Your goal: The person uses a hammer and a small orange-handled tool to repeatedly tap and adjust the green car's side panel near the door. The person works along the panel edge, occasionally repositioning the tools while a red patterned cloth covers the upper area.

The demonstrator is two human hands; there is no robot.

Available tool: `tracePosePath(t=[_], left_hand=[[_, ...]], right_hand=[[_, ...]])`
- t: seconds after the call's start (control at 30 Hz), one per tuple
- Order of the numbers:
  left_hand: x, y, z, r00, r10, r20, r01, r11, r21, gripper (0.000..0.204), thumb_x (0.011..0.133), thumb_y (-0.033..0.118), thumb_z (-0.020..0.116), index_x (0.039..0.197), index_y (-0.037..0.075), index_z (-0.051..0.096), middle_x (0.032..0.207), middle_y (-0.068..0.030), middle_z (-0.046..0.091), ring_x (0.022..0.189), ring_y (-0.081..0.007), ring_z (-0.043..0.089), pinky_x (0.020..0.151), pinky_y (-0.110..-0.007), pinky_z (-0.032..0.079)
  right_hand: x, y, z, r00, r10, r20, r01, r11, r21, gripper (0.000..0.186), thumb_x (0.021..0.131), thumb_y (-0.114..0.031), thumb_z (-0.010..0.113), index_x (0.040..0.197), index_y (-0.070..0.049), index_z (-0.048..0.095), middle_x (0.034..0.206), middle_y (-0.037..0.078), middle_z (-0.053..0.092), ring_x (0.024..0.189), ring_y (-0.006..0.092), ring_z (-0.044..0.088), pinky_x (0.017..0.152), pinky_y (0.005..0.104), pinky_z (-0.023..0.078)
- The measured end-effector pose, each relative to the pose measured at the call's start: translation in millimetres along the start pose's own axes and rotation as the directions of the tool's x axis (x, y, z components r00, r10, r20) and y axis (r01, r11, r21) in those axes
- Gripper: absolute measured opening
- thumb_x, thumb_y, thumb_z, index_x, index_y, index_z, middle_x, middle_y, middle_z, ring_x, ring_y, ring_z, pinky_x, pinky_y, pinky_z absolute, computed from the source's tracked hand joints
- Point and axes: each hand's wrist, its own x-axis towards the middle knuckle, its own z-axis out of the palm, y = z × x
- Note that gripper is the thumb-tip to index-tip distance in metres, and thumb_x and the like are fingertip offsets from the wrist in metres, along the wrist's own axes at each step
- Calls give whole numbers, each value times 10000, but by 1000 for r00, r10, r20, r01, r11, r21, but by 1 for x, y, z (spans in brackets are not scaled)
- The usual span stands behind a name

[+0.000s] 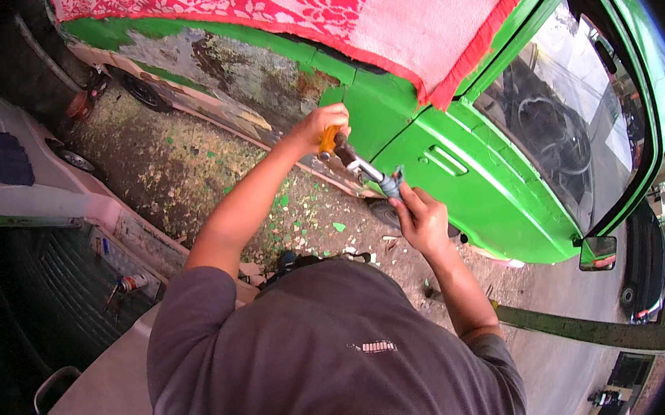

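Observation:
My left hand [324,125] grips a yellow-handled tool [331,140] in front of the van's side, where green paint [363,110] meets a scraped, mottled panel [251,88]. My right hand [419,220] is closed on a grey-blue part [391,186] of a tool with a silver metal shaft [369,169], which reaches up to the yellow-handled tool; whether they are joined I cannot tell. Both hands are in front of me, a little left of the green door [489,186] and its handle.
A red-and-pink floral cloth [378,6] covers the van's upper side. At left stands a pale vehicle [96,402] with an open ridged bed holding a can [132,283]. Paint flakes litter the ground [146,160]. A long beam [588,327] lies at lower right, near a side mirror [597,254].

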Motion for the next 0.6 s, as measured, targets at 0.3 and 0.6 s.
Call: tracePosePath(t=[0.3,0.6], left_hand=[[3,2,5,996,67,-57,-64,997,51,300,806,-41,695,705,-4,416,776,-71,459,625,-129,477,595,-275,431],[6,1,5,998,27,-56,-26,999,32,257,787,-30,709,731,2,460,773,-78,496,671,-186,543,625,-303,457]], right_hand=[[-9,1,5,994,-106,36,103,992,68,418,798,-65,711,1201,15,635,686,116,549,570,273,551,546,384,429],[-6,-1,0,998,-58,32,55,993,104,403,830,-62,689,1222,8,631,669,127,555,554,274,554,547,382,434]])
